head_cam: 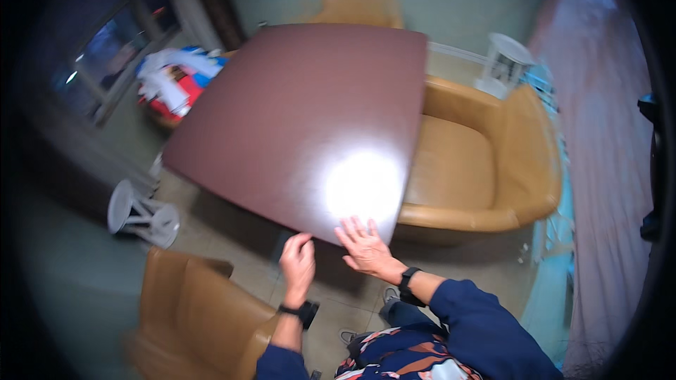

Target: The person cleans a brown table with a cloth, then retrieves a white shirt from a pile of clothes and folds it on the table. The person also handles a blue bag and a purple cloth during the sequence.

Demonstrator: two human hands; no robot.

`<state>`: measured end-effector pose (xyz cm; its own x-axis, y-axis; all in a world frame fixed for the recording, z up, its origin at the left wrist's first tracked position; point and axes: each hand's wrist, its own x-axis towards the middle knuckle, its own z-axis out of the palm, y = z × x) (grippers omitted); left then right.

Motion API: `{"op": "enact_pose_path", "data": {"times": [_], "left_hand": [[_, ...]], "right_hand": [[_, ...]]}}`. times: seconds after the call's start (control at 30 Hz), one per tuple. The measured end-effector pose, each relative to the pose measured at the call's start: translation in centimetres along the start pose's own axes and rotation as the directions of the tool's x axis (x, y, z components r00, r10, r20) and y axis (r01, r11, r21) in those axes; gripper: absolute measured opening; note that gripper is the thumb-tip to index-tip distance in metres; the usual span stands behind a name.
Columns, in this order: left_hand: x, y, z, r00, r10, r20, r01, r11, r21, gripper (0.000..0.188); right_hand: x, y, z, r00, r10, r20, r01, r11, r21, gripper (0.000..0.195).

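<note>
A large dark reddish-brown table [296, 105] with a smooth top lies before me, a bright light glaring off its near right corner. At that corner my right hand [364, 248] is spread, fingers apart and holding nothing; whether it touches the top cannot be told. To its left, my left hand [298, 264] is at the table's near edge with its fingers curled, and nothing shows in it. Both wrists carry black bands, and dark blue sleeves cover the upper forearms.
Tan armchairs stand at the right [454, 163], lower left [206, 306] and far side [362, 5]. White stands are at the left [142, 214] and upper right [507, 63]. A pile of cloths [174, 79] sits beyond the table's left edge. A pale curtain [602, 184] hangs right.
</note>
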<state>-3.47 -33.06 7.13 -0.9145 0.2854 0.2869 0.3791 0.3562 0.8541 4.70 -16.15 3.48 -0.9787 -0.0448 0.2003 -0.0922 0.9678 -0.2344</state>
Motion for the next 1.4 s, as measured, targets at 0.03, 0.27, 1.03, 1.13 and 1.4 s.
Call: {"op": "enact_pose_path", "data": {"times": [0.03,0.27,1.03,1.13,1.4], "left_hand": [[1.9,-0.1,1.2,0.998,0.051,0.026,-0.052,0.997,0.058,0.017],[5.7,-4.7,5.6,0.979,-0.081,0.186,-0.053,0.783,0.62,0.053],[13.6,-9.7,-1.9,0.969,0.078,0.233,-0.217,0.716,0.664,0.061],[15.9,-14.1,-5.4,0.983,-0.056,0.175,-0.104,0.615,0.782,0.067],[21.1,-18.2,-9.4,0.984,-0.136,0.116,-0.015,0.58,0.815,0.058]], "right_hand": [[0.1,-0.2,0.2,1.0,0.014,0.017,-0.014,1.0,0.02,0.077],[0.3,2.7,1.1,0.982,0.053,-0.183,0.018,0.93,0.366,0.048],[5.9,9.2,0.2,0.964,0.25,-0.096,-0.261,0.956,-0.133,0.052],[6.7,8.6,-0.1,0.964,0.257,-0.067,-0.26,0.964,-0.047,0.052],[5.2,9.0,-0.7,0.957,0.285,-0.056,-0.289,0.952,-0.097,0.051]]}}
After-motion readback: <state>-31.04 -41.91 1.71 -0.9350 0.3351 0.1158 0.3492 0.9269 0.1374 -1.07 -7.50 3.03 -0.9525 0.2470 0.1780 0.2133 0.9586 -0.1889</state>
